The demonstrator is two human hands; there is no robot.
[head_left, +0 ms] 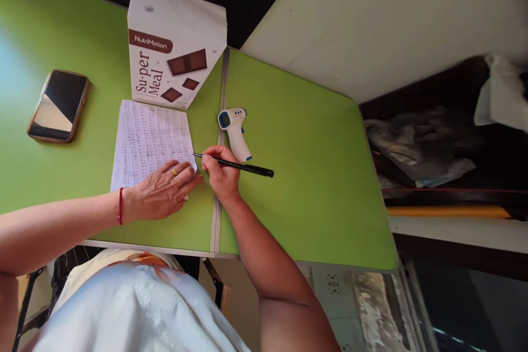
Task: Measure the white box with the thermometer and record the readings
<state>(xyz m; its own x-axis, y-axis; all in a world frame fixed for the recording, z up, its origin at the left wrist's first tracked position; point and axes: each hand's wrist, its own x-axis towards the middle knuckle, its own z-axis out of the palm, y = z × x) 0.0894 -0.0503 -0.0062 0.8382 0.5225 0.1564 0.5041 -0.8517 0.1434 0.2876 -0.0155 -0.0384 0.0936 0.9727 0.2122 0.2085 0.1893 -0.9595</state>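
Note:
A black pen (247,167) is pinched in my right hand (223,175), its tip pointing left at the right edge of a stack of paper sheets (152,132). Dense handwriting covers the top sheet. Flat across the lower right part of the paper lies my left hand (167,190), fingers stretched toward the pen, with a ring and a red wrist cord. It covers part of the writing. Just beyond my right hand is a white and blue infrared thermometer (236,135), lying on the table.
Behind the paper stands a white and brown NutriMotion box (175,49). A smartphone (60,105) lies at the left of the green folding table (305,192), whose metal seam runs beside the paper. A wall borders the back right; a dark shelf (445,121) with plastic bags is beyond.

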